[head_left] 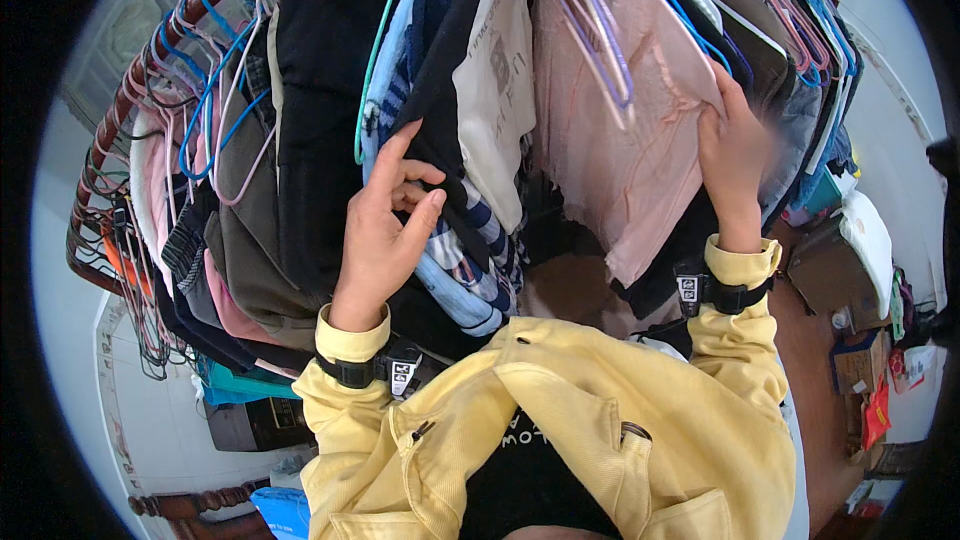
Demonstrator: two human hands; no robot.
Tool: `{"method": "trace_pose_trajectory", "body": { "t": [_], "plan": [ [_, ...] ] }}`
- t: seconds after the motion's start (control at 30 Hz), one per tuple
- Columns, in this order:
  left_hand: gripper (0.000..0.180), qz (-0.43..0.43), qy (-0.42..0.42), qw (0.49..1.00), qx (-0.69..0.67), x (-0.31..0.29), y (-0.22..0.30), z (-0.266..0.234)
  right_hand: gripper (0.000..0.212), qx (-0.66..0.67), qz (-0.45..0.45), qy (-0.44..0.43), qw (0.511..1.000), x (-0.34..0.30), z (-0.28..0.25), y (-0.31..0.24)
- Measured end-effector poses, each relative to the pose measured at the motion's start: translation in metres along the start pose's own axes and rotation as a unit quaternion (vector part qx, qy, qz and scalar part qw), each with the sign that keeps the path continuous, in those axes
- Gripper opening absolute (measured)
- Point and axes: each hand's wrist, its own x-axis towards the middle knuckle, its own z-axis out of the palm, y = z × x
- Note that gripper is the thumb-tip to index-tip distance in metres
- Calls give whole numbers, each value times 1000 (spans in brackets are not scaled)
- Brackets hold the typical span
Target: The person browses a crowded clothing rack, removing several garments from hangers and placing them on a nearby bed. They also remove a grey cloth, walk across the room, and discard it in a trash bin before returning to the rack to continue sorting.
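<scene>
A light pink garment [625,110] of thin, crinkled cloth hangs among the packed clothes, with purple hangers [612,50] across its front. My right hand [735,155] is closed on the garment's right edge, thumb in front and fingers partly behind it. My left hand [385,225] is open, fingers apart and loosely bent. Its raised index finger rests against a black garment [440,80], and nothing is held in it. Right beside that hangs a white printed shirt [497,80]. Below the left hand are light blue jeans [455,295] and a navy striped plaid piece [485,230].
A curved reddish wooden rail [125,90] carries many hangers, bare blue and pink ones [215,90] among them. Black trousers [325,90] hang on the left. Cardboard boxes [835,265] and small goods stand on the brown floor [815,370] at right. A blue package [280,512] lies at lower left.
</scene>
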Motion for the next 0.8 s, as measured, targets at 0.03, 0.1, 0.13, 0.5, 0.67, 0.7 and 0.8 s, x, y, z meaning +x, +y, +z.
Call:
{"method": "trace_pose_trajectory", "body": {
  "t": [0.03, 0.1, 0.13, 0.5, 0.67, 0.7, 0.8],
  "plan": [
    [69, -2, -6, 1000, 0, -1, 1, -1, 48, 8, -9, 5, 1000, 1, -2, 3],
    [68, -1, -9, 1000, 1, -3, 4, -1, 40, 34, 11, 2, 999, 0, -7, 6],
    [68, -5, -8, 1000, 0, -3, 6, 0, 36, 55, 28, -5, 998, 1, -9, 7],
    [69, 69, -42, 997, -10, -8, 5, 0, 18, 95, 79, -8, 992, 8, -21, 18],
    [75, 61, -80, 995, -20, -9, 5, -3, 18, 207, 131, -16, 969, 14, -32, 17],
    [75, 64, -82, 994, -24, -9, 4, -3, 18, 233, 112, -11, 966, 15, -35, 17],
    [75, 75, -91, 993, -21, -8, 2, -4, 19, 221, 125, 27, 967, 18, -46, 18]
  ]
}}
